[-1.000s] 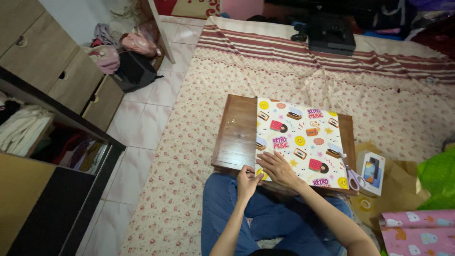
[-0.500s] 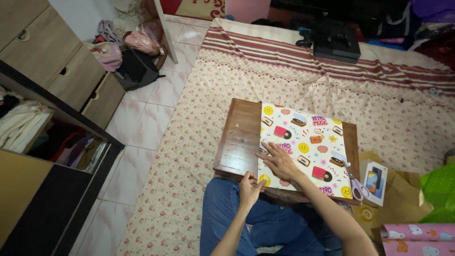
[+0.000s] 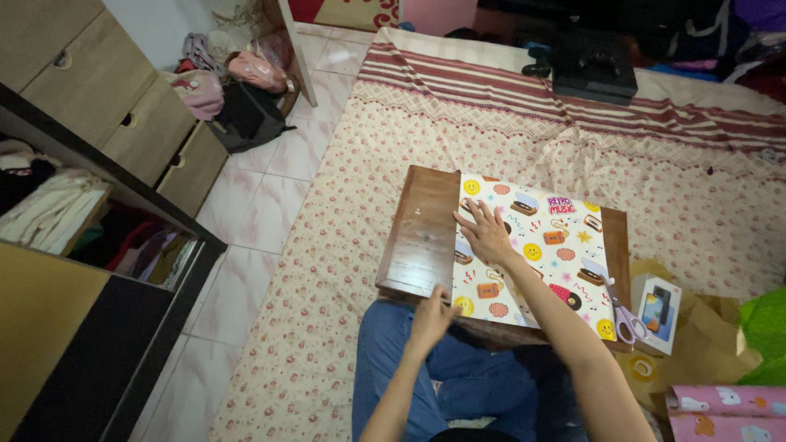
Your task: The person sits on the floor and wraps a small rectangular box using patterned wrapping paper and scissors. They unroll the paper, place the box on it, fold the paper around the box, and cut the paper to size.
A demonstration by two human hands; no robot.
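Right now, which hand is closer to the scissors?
The right hand. It lies flat on the patterned wrapping paper, with the scissors off to its right. The left hand grips the paper's near left edge, farther away.

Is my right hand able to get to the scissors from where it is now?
Probably yes. The right hand lies flat on the patterned wrapping paper, and the scissors lie at the paper's right edge on the same low table, with nothing between them.
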